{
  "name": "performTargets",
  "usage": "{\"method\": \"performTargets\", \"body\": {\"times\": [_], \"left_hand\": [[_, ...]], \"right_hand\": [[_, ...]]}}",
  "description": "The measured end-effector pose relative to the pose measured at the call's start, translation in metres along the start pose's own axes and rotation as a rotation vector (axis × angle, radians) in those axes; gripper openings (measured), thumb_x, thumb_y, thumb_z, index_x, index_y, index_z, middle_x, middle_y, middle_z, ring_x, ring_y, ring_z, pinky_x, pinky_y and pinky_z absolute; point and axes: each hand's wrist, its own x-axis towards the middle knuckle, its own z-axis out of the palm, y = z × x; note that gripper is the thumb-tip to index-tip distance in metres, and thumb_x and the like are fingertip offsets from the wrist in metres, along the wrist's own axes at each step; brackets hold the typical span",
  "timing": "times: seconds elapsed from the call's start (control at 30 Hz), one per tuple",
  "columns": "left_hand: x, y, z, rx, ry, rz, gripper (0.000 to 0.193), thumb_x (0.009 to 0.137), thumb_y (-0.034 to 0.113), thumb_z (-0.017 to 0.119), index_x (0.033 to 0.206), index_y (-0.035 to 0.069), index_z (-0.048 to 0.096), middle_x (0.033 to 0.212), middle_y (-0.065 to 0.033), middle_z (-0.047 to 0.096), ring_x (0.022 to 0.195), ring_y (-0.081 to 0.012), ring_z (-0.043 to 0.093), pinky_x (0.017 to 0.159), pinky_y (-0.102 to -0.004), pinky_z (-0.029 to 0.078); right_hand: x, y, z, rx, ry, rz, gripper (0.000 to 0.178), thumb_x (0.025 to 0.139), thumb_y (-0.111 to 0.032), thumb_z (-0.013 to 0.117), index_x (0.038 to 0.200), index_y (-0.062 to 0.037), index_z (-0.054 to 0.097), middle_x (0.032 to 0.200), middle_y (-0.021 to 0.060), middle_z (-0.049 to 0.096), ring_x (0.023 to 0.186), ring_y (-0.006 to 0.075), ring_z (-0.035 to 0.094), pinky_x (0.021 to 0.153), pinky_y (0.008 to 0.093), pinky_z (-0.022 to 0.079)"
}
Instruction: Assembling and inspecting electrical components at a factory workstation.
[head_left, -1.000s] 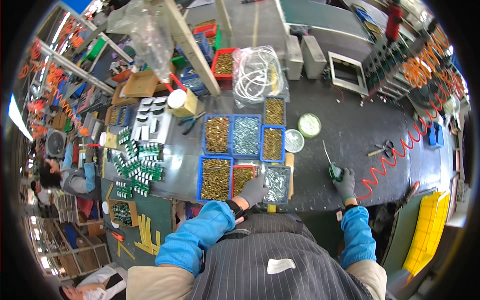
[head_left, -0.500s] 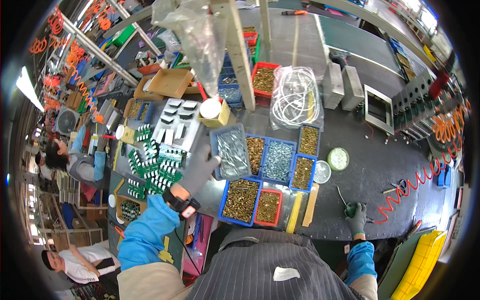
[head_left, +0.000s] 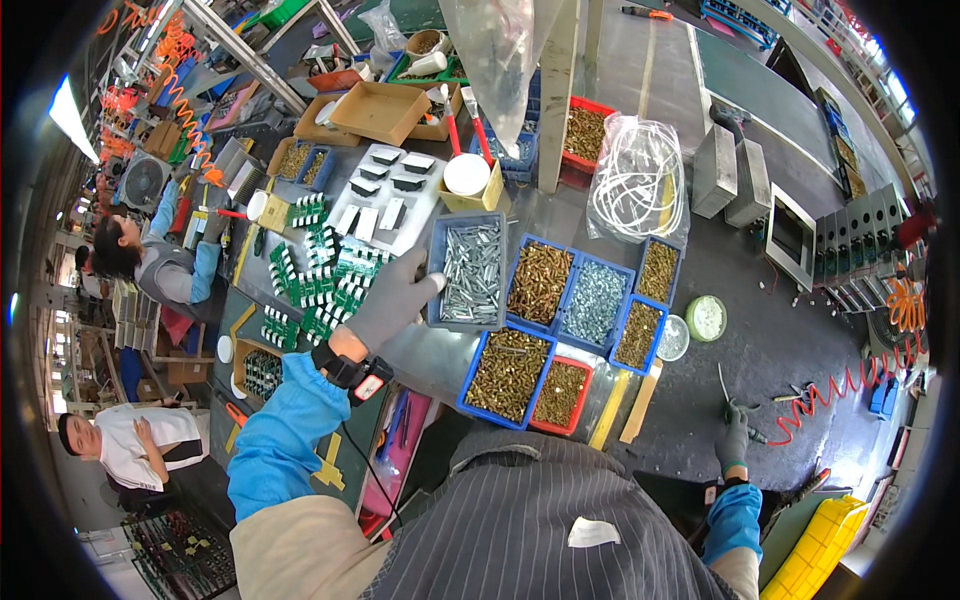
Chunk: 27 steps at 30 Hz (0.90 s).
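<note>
My left hand [head_left: 388, 305], in a grey glove, grips the left edge of a grey-blue plastic bin [head_left: 466, 326] filled with silver metal pins. The bin stands beside blue bins of brass parts [head_left: 541, 283] and small silver parts [head_left: 597, 300]. At the right, my gloved right hand [head_left: 735, 442] is closed round a dark power screwdriver [head_left: 757, 437]. Its thin bit [head_left: 723, 382] points away from me, and a red coiled hose [head_left: 836, 388] runs off beside it. Fingers partly hide the screwdriver's body.
Green circuit boards [head_left: 318, 285] lie left of the bin. Behind it, a white tub [head_left: 467, 174] sits in a cardboard box. More brass-part bins [head_left: 507, 375] stand near me. Bagged white cable [head_left: 637, 185] lies farther back; a post [head_left: 556, 110] rises behind. A co-worker [head_left: 165, 265] is at left.
The pin bin, tilted and blurred before, now looks level and sharp, with my left hand still at its edge. The whole view has shifted; my right hand keeps the screwdriver.
</note>
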Motion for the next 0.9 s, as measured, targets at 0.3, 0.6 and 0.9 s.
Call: {"method": "performTargets", "body": {"times": [0.3,0.6,0.9], "left_hand": [[-0.047,0.012,0.028,-0.085,-0.237,0.005,0.03,0.092,0.015,0.069,0.114,-0.003,0.06,0.102,-0.0112,0.07,0.093,-0.014,0.065,0.083,-0.0325,0.053],[-0.095,0.024,0.062,-0.042,-0.33,0.007,0.038,0.094,0.018,0.064,0.125,-0.001,0.055,0.098,-0.0071,0.067,0.065,-0.0123,0.058,0.055,-0.0293,0.051],[-0.183,0.009,0.091,-0.097,-0.164,-0.136,0.034,0.091,0.022,0.067,0.113,-0.002,0.057,0.081,-0.0089,0.063,0.06,-0.0138,0.062,0.05,-0.0305,0.049]], "right_hand": [[0.002,-0.012,-0.02,-0.013,0.064,-0.095,0.062,0.076,0.007,0.058,0.136,-0.0083,0.051,0.145,0.022,0.047,0.131,0.0452,0.049,0.107,0.0471,0.045],[0.062,0.089,0.02,-0.306,0.473,-0.4,0.054,0.092,-0.01,0.06,0.144,-0.0003,0.049,0.146,0.0156,0.053,0.139,0.0305,0.046,0.116,0.0438,0.034],[0.107,0.137,0.013,-0.278,0.472,0.049,0.048,0.094,-0.005,0.065,0.141,-0.0009,0.055,0.139,0.0171,0.059,0.119,0.0281,0.061,0.102,0.037,0.049]]}}
